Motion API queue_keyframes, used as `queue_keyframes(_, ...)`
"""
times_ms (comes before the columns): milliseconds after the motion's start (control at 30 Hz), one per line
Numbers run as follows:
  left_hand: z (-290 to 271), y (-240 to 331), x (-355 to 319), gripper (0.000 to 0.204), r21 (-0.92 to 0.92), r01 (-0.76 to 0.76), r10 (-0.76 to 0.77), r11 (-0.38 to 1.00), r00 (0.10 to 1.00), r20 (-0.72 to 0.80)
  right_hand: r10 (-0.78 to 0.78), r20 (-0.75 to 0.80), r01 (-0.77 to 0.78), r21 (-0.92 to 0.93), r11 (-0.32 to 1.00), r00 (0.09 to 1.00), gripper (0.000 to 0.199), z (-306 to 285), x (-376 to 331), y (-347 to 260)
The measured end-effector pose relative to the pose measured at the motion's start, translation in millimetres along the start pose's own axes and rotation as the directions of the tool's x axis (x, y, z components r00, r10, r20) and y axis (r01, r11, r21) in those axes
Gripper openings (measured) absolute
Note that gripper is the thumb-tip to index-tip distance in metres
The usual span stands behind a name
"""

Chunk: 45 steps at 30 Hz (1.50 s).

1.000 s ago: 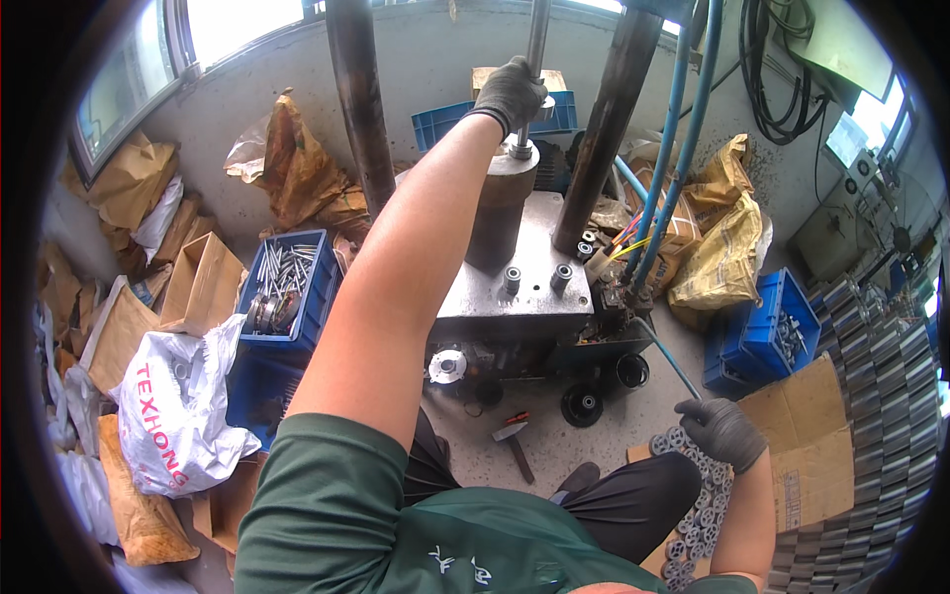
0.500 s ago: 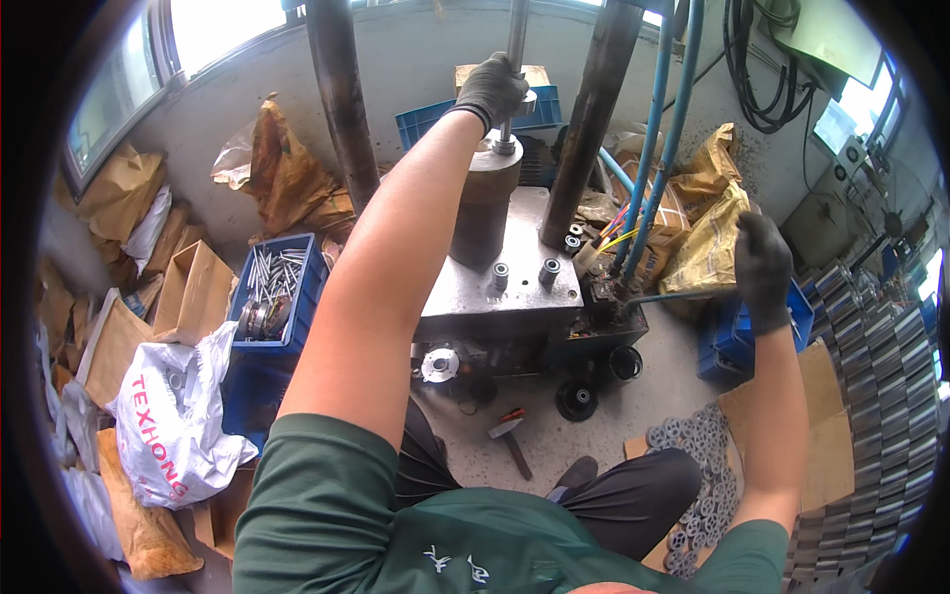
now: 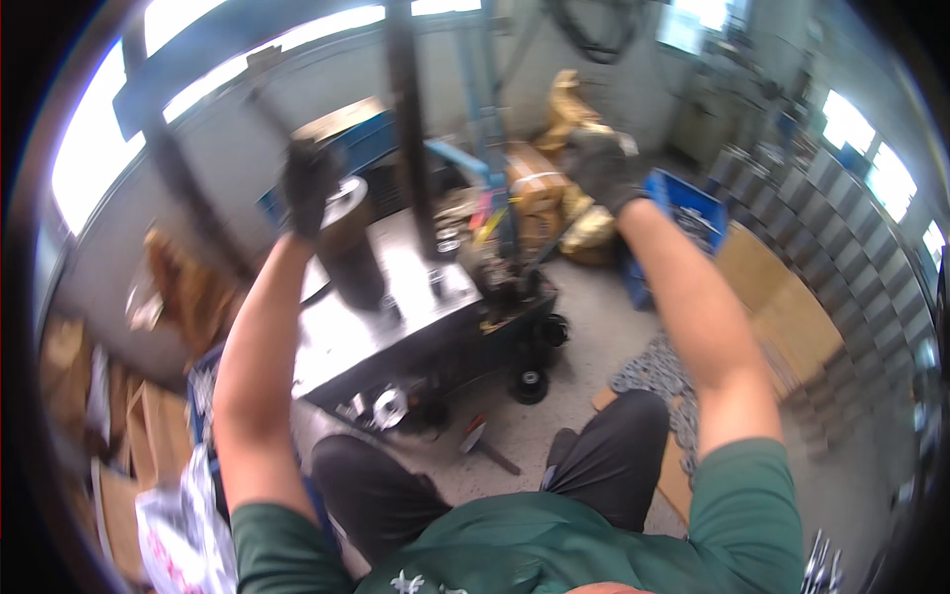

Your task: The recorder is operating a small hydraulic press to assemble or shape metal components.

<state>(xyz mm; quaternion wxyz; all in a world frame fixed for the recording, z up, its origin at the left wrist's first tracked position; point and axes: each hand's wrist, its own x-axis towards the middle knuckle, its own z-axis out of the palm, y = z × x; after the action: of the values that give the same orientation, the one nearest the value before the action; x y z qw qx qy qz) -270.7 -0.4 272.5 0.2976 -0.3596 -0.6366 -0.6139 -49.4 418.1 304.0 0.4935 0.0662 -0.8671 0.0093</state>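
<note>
Reaching beside the dark cylinder (image 3: 351, 255), left of frame centre, is the gloved left hand (image 3: 309, 188); upper right of centre, the right hand (image 3: 602, 168) overlaps a yellow bag (image 3: 591, 236). Blur leaves both grips unclear.

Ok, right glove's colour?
The right glove is dark grey, though blurred; shown in the head view.

Pretty cluttered spot tbh: a hammer (image 3: 498, 458) is laid on the floor (image 3: 599, 322). A white bag (image 3: 180, 525) can be seen lower left, and a blue crate (image 3: 638, 284) is parked near some cardboard (image 3: 782, 305).
</note>
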Motion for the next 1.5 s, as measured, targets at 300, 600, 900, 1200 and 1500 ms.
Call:
queue_keyframes(300,-7,99,-185,0.029,0.015,-0.065,0.067,0.998,0.974,-0.217,0.199,0.149,-0.195,-0.043,0.980,0.969,0.012,-54,-39,-39)
queue_keyframes(600,-21,5,-299,0.051,-0.605,0.785,-0.717,0.137,0.500,0.486,0.570,-0.062,-0.519,0.341,0.784,0.820,0.021,-98,-163,-92)
queue_keyframes(900,-28,-30,-315,0.036,-0.228,0.879,-0.720,0.418,0.474,0.507,0.769,0.568,-0.735,0.648,-0.199,0.293,0.064,1,-295,-198)
queue_keyframes(1200,-42,-16,-330,0.054,-0.313,0.943,-0.846,-0.111,0.075,0.527,0.466,0.787,-0.906,0.412,0.092,0.405,0.058,7,-284,-259)
queue_keyframes(1500,21,90,-365,0.055,-0.176,0.944,-0.798,-0.279,-0.126,0.589,0.301,0.941,-0.984,0.172,-0.043,0.152,0.059,5,-312,-279)
